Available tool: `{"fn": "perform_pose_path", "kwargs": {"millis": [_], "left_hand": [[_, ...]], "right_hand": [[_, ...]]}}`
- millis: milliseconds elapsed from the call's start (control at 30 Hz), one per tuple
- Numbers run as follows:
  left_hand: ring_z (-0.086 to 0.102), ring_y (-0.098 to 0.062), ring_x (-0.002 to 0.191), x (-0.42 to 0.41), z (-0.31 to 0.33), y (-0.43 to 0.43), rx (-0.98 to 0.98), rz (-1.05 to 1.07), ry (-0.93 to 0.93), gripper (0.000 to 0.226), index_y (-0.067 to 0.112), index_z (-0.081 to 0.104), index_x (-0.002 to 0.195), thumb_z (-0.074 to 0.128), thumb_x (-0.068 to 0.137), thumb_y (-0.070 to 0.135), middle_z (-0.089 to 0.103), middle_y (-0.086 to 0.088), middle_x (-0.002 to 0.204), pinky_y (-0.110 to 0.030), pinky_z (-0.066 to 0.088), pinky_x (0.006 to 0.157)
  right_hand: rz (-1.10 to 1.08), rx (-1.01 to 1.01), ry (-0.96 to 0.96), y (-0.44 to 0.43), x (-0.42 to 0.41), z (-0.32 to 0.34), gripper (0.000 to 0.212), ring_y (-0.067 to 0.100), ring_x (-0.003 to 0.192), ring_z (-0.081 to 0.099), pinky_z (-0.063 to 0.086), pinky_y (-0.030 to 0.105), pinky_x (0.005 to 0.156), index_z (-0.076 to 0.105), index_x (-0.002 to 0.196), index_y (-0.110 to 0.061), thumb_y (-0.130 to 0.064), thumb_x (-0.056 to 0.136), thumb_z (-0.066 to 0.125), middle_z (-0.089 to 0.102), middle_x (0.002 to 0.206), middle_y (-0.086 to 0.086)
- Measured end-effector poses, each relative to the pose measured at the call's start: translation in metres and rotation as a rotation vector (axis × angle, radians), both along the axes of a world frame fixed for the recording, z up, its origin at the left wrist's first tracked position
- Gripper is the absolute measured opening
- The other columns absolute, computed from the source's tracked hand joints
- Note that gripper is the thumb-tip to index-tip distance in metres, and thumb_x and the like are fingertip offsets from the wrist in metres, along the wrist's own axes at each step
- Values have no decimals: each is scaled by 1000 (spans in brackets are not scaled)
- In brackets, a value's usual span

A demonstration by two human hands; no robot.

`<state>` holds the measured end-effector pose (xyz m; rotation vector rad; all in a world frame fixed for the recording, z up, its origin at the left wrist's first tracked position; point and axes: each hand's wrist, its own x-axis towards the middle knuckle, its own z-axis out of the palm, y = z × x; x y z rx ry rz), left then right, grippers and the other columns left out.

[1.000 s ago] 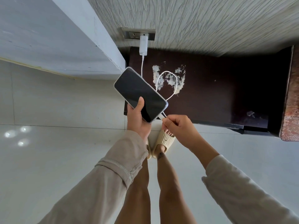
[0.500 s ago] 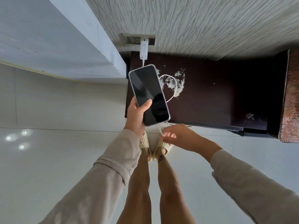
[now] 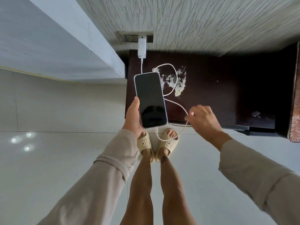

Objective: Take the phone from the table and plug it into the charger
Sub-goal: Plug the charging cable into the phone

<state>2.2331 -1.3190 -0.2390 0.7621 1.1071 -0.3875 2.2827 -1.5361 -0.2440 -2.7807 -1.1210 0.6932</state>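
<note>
My left hand (image 3: 133, 118) grips a phone (image 3: 151, 99) with a dark screen, held upright over the left front edge of the dark table (image 3: 219, 88). A white cable (image 3: 176, 105) is plugged into the phone's bottom end, loops down over my feet and runs back across the table to the white charger (image 3: 142, 48) in the wall socket (image 3: 129, 38). My right hand (image 3: 203, 120) hovers to the right of the phone with fingers loosely spread; the cable passes by its fingertips, touching or just beside them.
The dark table has a patch of peeled white finish (image 3: 174, 82) near the phone. A brown textured edge (image 3: 294, 103) stands at the far right. A white ledge (image 3: 56, 43) runs at the upper left. My feet in beige slippers (image 3: 168, 142) stand on pale floor tiles.
The phone turned from tilted to upright in my left hand. The cable plug went into its bottom end, and my right hand let go and moved away to the right.
</note>
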Motion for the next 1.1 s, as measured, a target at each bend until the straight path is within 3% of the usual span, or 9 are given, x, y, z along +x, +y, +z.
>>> {"fn": "perform_pose_path", "kwargs": {"millis": [133,233,333,433,733,833,933,1033,1100], "left_hand": [[71,-12,57,10,-25,-6,60,-7,30,38,19,52,69,33,95,39,68,9,44,-31,57,68],[70,-14,58,20,-49,-14,78,-69,75,38,18,45,64,34,95,38,68,2,56,-23,57,54],[57,-24,82,34,-78,-23,118,-160,129,39,20,42,60,33,94,38,57,-8,87,-31,48,72],[50,-23,93,44,-107,-29,204,-237,159,43,20,41,55,33,93,38,55,-3,80,-36,38,84],[53,-24,92,57,-151,-23,204,-286,245,42,19,43,59,34,93,42,55,-6,85,-44,46,98],[51,-18,68,59,-152,-23,330,-380,229,44,18,43,59,31,94,42,51,-2,73,-32,47,70],[48,-11,64,59,-146,-22,468,-502,173,41,12,53,71,32,94,39,54,-1,80,-24,36,57],[57,-23,100,55,-136,-23,543,-609,144,41,0,58,113,39,92,30,61,-9,107,-30,41,80],[56,-29,104,51,-127,-22,551,-701,143,36,3,61,107,42,92,29,62,-8,98,-35,41,83]], "right_hand": [[-171,-1,126,7,6,-24,26,33,77,66,54,37,70,71,102,-5,3,81,57,72,81,16],[-480,173,242,8,9,-40,28,31,91,67,54,37,84,70,105,-3,0,88,49,73,99,17],[-731,244,370,6,9,-59,23,18,83,63,51,23,78,71,102,-5,-7,89,52,74,100,13],[-817,262,435,4,7,-74,21,11,78,58,42,10,69,72,97,-5,-6,87,54,74,94,13],[-965,295,483,9,-3,-105,23,15,83,59,47,18,76,70,101,-2,1,86,53,71,97,14],[-1024,293,523,12,-6,-108,24,13,83,58,47,7,68,70,101,-4,0,86,52,66,93,5],[-1160,304,589,17,-5,-112,25,17,82,58,53,23,76,70,98,-5,0,84,51,64,90,3],[-1310,339,673,17,-2,-112,23,21,83,60,55,37,80,70,96,-8,-2,85,50,64,89,5],[-1336,335,713,16,-2,-110,23,22,87,61,56,35,79,69,98,-7,-3,86,50,64,91,6]]}}
